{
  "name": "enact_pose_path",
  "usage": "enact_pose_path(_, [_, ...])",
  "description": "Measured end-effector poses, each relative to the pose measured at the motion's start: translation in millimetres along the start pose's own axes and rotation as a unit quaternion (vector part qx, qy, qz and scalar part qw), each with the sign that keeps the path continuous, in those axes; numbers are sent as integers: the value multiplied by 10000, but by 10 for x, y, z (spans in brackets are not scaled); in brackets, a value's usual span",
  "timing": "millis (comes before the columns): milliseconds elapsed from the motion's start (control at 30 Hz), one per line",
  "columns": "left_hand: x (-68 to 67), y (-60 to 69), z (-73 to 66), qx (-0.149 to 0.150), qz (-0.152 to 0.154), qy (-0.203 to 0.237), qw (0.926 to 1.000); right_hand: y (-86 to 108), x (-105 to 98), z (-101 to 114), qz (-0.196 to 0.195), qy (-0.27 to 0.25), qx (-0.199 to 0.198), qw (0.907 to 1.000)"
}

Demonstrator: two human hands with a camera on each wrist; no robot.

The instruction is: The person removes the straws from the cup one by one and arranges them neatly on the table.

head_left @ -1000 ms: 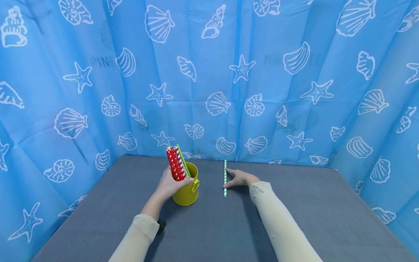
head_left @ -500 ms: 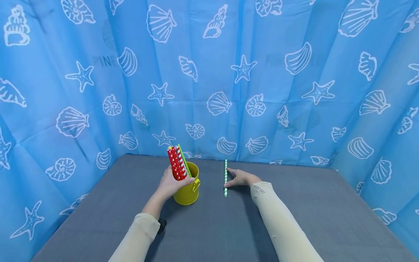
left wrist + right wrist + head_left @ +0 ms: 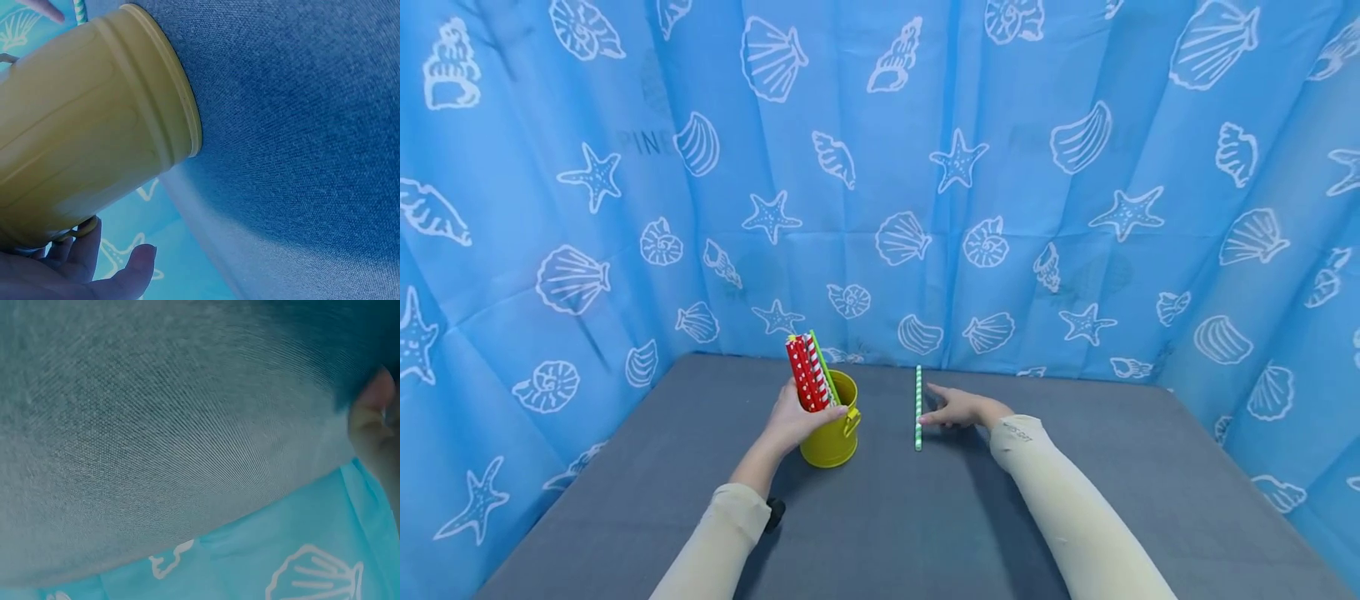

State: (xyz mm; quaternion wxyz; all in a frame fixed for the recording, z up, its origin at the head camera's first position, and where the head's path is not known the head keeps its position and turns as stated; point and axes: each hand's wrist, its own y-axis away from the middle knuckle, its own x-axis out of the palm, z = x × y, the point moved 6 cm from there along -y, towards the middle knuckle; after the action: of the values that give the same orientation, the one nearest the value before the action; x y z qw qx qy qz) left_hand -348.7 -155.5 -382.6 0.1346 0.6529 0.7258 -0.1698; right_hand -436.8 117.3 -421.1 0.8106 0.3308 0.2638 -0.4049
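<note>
A small yellow metal bucket [image 3: 830, 442] stands on the table with several paper straws [image 3: 808, 375] leaning in it: red with white hearts, red-and-white striped, and plain green. My left hand [image 3: 792, 423] grips the bucket near its rim, thumb across the near side; in the left wrist view its fingers [image 3: 81, 250] curl by the handle lug under the bucket wall [image 3: 81, 112]. To the right, a green-and-white striped straw [image 3: 918, 408] lies pointing away from me. My right hand [image 3: 961, 408] is just beside it, thumb tip at the straw, index finger extended and apart from it.
Grey cloth covers the table [image 3: 880, 533]. A blue curtain [image 3: 880, 183] with white shell and starfish prints hangs behind it and along both sides. Something small and black [image 3: 775, 515] is at my left wrist.
My right hand has drawn slightly right, and its index finger has come away from the striped straw, which stays in place. The left hand and bucket keep their pose.
</note>
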Motion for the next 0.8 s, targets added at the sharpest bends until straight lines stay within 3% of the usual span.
enact_pose_path(133, [7,5,0,8,6,-12,10000,81,-58,-1,95,-98,24,9999])
enact_pose_path(367, [6,-3,-1,-42,11,12,10000,170,-245,213,-319,-573,-512,9965])
enact_pose_path(600, [4,-14,31,-19,20,49,10000,199,-306,617,-775,-1601,-1152,9773])
enact_pose_path(800, [16,-15,17,9,42,28,10000,148,-279,937,-1015,-2003,-1463,9634])
